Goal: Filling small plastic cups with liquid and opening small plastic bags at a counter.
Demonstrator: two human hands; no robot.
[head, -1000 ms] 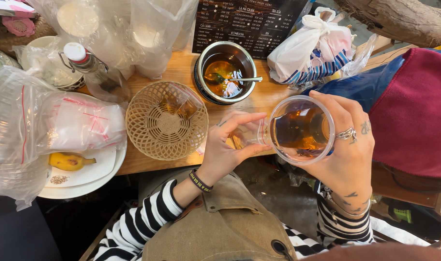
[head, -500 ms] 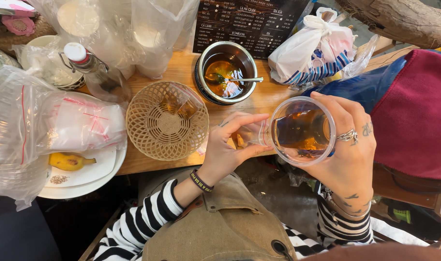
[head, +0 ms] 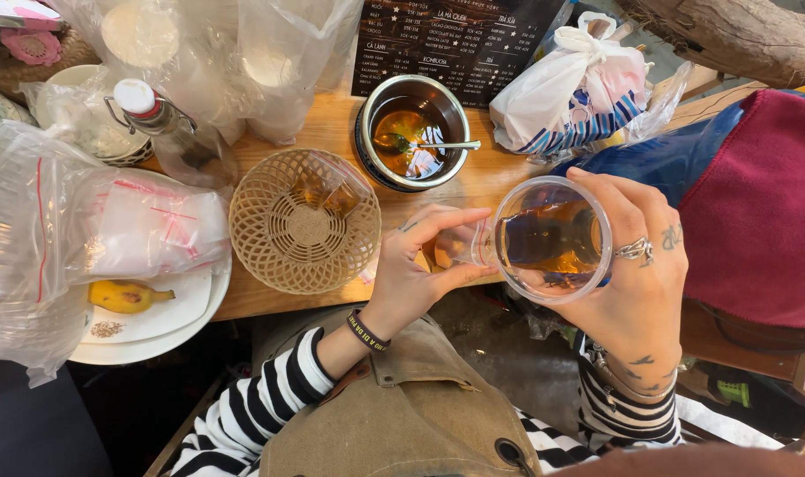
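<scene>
The right hand [head: 636,274] wraps a clear plastic cup [head: 552,238] of amber liquid, its fingers [head: 619,208] curled over the far rim and side, thumb under the near edge, the cup tilted so its mouth faces the camera. Just beside those fingers, the left hand [head: 420,265] pinches a small clear wrapped piece [head: 460,250] between thumb and forefinger, the other fingers loosely bent; the piece touches the cup's left rim. Beyond the left fingertips, on the wooden table [head: 332,132], sits a woven basket [head: 303,221] holding two more wrapped pieces. Farther off stands a steel bowl [head: 417,132] of brown liquid with a spoon [head: 446,146]. Past the right fingers lies a tied white bag [head: 570,93]. Far left, a banana [head: 124,296] rests on a white plate [head: 155,340].
</scene>
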